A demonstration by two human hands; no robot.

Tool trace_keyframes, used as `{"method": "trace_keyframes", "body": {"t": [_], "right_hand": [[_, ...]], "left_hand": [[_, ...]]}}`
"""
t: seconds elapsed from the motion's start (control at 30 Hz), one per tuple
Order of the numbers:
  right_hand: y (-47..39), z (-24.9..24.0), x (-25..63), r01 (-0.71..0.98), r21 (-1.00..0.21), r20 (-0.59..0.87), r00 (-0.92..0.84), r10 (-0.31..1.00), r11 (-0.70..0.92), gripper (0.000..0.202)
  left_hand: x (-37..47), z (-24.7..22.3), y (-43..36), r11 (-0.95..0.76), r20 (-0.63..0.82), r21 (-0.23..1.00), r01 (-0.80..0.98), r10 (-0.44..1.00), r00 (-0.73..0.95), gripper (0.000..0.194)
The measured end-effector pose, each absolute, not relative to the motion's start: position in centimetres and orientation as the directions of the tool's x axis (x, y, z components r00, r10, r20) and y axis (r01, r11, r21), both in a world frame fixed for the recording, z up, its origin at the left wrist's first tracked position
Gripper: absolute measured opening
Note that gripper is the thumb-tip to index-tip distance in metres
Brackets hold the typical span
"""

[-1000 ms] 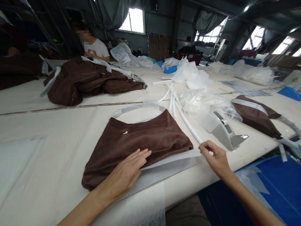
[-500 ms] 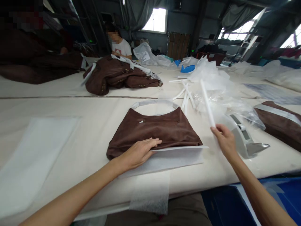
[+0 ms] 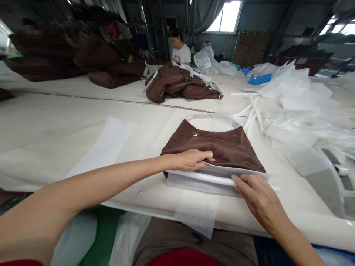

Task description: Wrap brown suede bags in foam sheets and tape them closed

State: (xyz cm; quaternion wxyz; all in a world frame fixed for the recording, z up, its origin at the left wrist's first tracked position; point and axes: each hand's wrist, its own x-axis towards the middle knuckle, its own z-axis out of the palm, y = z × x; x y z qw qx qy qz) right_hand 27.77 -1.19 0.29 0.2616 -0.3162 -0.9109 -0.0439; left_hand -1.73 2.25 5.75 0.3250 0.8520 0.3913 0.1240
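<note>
A brown handbag (image 3: pixel 219 147) lies flat on the table, its zip facing up and its wrapped handle (image 3: pixel 210 116) pointing away from me. Along its near edge runs a thin white sheet (image 3: pixel 191 183), partly folded. My left hand (image 3: pixel 191 159) rests at the bag's near edge, fingers bent over the brown side and closed at the sheet's upper edge; what lies under the fingers is partly hidden. Between thumb and fingers my right hand (image 3: pixel 253 184) grips a white foam rod (image 3: pixel 216 178), which lies lengthwise along the sheet, close in front of the bag.
More white rods (image 3: pixel 253 111) lie beyond the bag. Clear plastic (image 3: pixel 310 129) and a grey-white tape dispenser (image 3: pixel 330 184) are at right. White sheets (image 3: pixel 105 142) lie left. Brown bags (image 3: pixel 180 83) are heaped across the table, where a person (image 3: pixel 181 53) is. The table's near edge (image 3: pixel 144 211) runs before me.
My right hand has brought the rod from upright at the right down onto the sheet. My left fingers, flat before, are now bent. The view has turned left.
</note>
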Motion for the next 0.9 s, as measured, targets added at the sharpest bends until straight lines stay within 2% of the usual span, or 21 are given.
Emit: {"method": "trace_keyframes", "body": {"t": [0.13,0.27,0.4,0.47,0.57,0.67,0.73,0.8,0.9], "right_hand": [[-0.1,-0.6,26.0,0.627,0.054,0.576,-0.655,0.488,0.777,0.03],[0.3,-1.5,25.4,0.648,0.088,0.594,-0.644,0.482,0.757,0.028],[0.4,-2.3,24.9,0.678,0.049,0.625,-0.593,0.507,0.733,0.028],[0.1,-2.3,25.0,0.677,0.025,0.627,-0.584,0.516,0.735,0.027],[-0.9,-0.9,25.9,0.629,-0.053,0.603,-0.599,0.527,0.776,0.03],[-1.4,2.4,27.1,0.595,-0.144,0.676,-0.525,0.518,0.791,0.041],[-0.5,4.6,27.3,0.624,-0.155,0.694,-0.483,0.534,0.766,0.044],[1.2,5.7,26.9,0.647,-0.112,0.6,-0.561,0.57,0.754,0.039],[2.9,4.4,25.8,0.575,-0.023,0.313,-0.773,0.552,0.818,0.043]], "left_hand": [[-1.6,5.7,2.0,-0.518,-0.015,0.617,0.592,0.745,0.667,0.021],[-1.4,4.6,1.1,-0.597,0.049,0.517,0.614,0.737,0.674,0.027],[-1.0,2.5,0.1,-0.665,0.17,0.378,0.644,0.734,0.658,0.045],[-0.9,1.4,-0.1,-0.685,0.219,0.332,0.649,0.725,0.653,0.048],[-1.0,0.2,-0.1,-0.731,0.288,0.271,0.627,0.683,0.672,0.043],[-1.1,-0.2,-0.2,-0.764,0.329,0.215,0.609,0.643,0.691,0.033],[-1.1,-0.3,-0.4,-0.769,0.333,0.185,0.611,0.635,0.698,0.028],[-1.0,-0.4,-0.5,-0.772,0.335,0.155,0.617,0.628,0.702,0.025],[-1.2,-0.8,-0.8,-0.777,0.337,0.138,0.615,0.62,0.708,0.023]]}}
